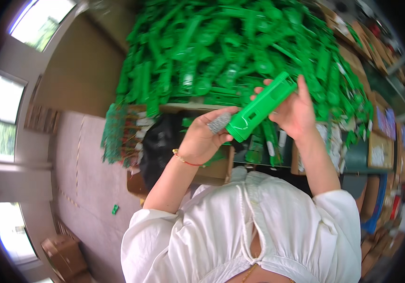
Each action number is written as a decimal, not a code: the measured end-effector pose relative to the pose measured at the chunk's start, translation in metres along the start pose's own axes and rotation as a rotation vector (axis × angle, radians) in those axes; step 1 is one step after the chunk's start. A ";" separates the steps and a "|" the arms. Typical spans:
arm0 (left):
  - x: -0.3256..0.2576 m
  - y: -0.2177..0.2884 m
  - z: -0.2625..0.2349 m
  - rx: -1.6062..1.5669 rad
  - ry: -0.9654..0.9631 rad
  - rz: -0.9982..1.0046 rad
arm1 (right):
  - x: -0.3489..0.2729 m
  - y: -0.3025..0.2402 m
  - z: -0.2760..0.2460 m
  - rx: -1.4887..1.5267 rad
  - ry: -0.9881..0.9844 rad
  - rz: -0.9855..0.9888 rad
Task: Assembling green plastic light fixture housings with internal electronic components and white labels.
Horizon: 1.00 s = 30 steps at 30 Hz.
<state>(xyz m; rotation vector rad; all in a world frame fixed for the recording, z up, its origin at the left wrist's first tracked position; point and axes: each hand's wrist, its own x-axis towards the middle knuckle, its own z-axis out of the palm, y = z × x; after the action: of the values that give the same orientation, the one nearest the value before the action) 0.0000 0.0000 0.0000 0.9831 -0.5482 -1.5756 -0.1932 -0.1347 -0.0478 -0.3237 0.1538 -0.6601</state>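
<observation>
Both hands hold one green plastic tube-shaped casing (259,107) in front of my chest. My left hand (201,139) grips its wider lower end, with a grey fabric cover on the thumb and a thin red-and-gold bracelet on the wrist. The upper, ribbed end rests in my right hand (296,112), whose fingers wrap around it from behind. Just beyond the hands lies a big heap of similar green plastic parts (221,52).
A black bag (157,146) and an open cardboard box (216,170) sit below the heap. More cardboard boxes (381,148) line the right side. One small green piece (115,209) lies on the floor. Another carton (63,254) stands near the windows (2,108) at left.
</observation>
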 end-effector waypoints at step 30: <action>-0.112 -0.037 -0.406 0.133 1.199 0.526 | -0.078 -0.022 -0.016 -1.066 0.554 0.237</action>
<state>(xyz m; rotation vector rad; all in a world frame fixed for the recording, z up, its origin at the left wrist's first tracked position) 0.3149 0.1813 -0.2161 1.5108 -0.0275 -0.3198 -0.2707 -0.1064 -0.0524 -1.1201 1.0749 -0.3650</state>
